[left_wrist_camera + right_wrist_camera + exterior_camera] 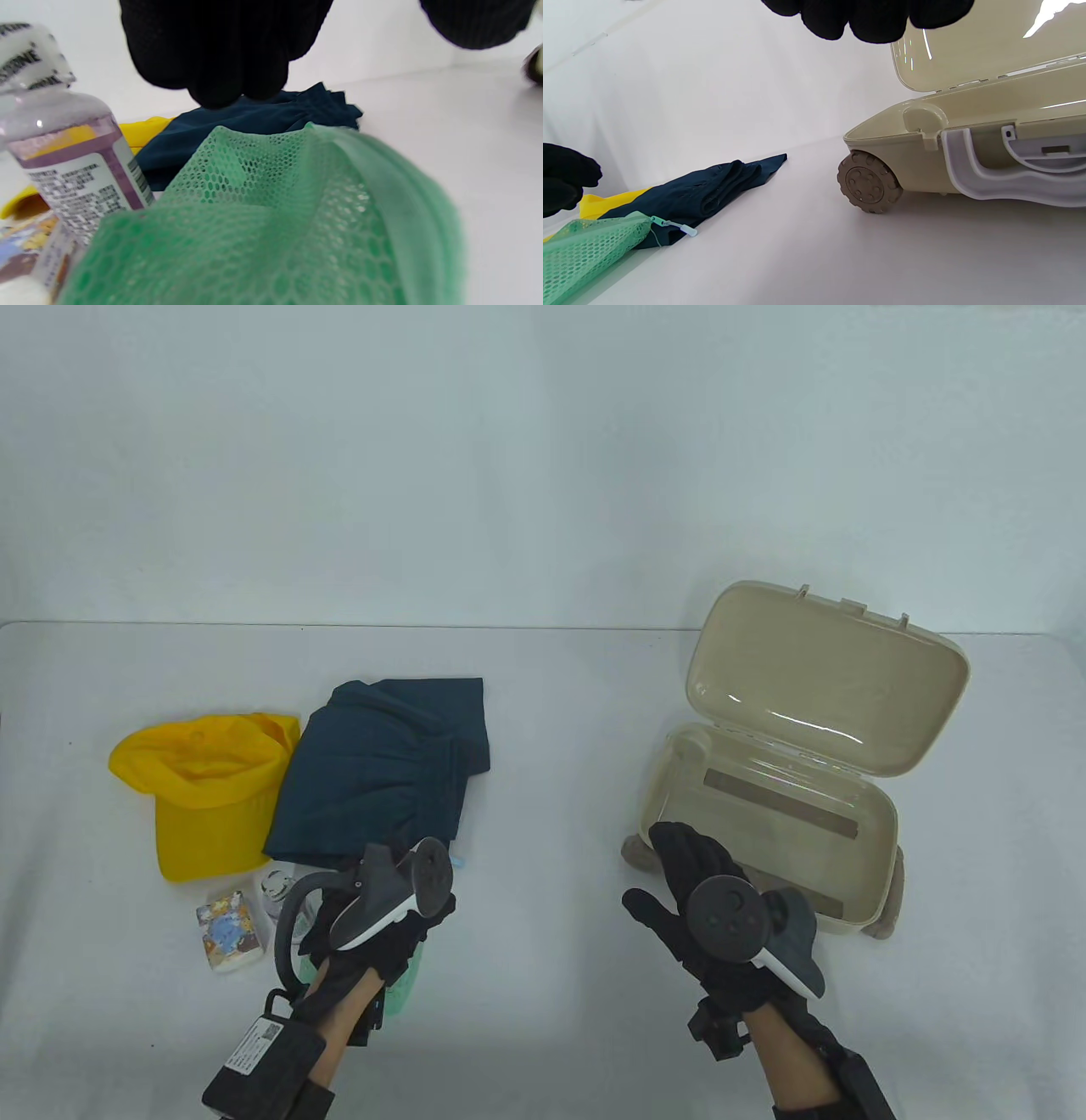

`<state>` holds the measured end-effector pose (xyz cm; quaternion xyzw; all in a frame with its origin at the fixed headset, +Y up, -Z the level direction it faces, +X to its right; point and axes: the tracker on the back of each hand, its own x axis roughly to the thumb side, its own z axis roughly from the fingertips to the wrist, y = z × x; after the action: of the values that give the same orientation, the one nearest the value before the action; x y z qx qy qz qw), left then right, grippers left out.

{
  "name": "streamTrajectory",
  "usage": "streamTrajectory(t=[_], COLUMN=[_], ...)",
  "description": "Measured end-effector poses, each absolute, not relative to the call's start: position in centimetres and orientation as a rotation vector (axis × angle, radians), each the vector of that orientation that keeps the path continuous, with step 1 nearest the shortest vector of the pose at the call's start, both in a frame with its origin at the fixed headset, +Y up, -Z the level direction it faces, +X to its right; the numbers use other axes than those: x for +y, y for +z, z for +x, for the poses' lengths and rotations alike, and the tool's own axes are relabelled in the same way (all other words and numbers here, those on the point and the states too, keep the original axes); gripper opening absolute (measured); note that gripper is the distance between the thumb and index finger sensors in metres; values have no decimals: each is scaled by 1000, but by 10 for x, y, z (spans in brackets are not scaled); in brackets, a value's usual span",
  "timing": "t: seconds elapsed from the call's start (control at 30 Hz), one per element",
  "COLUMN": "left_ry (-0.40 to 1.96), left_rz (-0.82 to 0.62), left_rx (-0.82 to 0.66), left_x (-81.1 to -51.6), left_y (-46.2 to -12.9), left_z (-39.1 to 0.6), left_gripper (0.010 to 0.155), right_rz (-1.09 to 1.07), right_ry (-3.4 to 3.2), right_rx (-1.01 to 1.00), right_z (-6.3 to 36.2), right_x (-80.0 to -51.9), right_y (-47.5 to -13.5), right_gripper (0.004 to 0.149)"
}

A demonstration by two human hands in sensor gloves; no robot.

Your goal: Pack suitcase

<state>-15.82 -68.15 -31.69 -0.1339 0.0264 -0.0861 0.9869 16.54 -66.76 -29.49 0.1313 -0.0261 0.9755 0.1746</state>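
Packing is judged not yet begun: the beige hard-shell plastic suitcase (768, 831) is lying open at the right of the white table (543, 712), lid propped up, nothing visible in its tray. The left hand (373, 937) is being held low over the green mesh drawstring pouch (263, 220), beside the clear purple-labelled bottle (72, 161); in the left wrist view its fingertips (216, 63) are seen above the mesh, apparently apart from it, and whether anything is being gripped cannot be told. The right hand (713, 903) is being held over the suitcase's near left corner, fingers extended and relaxed, nothing grasped. For the step judged in hand, lifting the pouch, the mesh is best pinched near its gathered top so it is not sagging, and the bottle is to be cleared. The folded dark teal garment (382, 768), yellow cloth cap (204, 793) and small printed tissue pack (227, 933) are lying just beyond and left of the left hand, well apart from the suitcase.
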Motion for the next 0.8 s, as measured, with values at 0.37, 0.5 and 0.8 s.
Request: streamTrajectory(t=[0.37, 0.5, 0.8], left_ry=[-130, -85, 240], left_rz=[-484, -446, -266], left_rx=[215, 226, 64], left_x=[-718, -713, -650], left_y=[-343, -341, -319], left_z=[-168, -176, -190], left_gripper=[60, 47, 46], right_rz=[444, 443, 435], right_ry=[2789, 2782, 2687], right_rx=[-18, 7, -28], right_z=[154, 154, 153], right_x=[-672, -672, -658], right_y=[-294, -294, -298], right_gripper=[83, 82, 81])
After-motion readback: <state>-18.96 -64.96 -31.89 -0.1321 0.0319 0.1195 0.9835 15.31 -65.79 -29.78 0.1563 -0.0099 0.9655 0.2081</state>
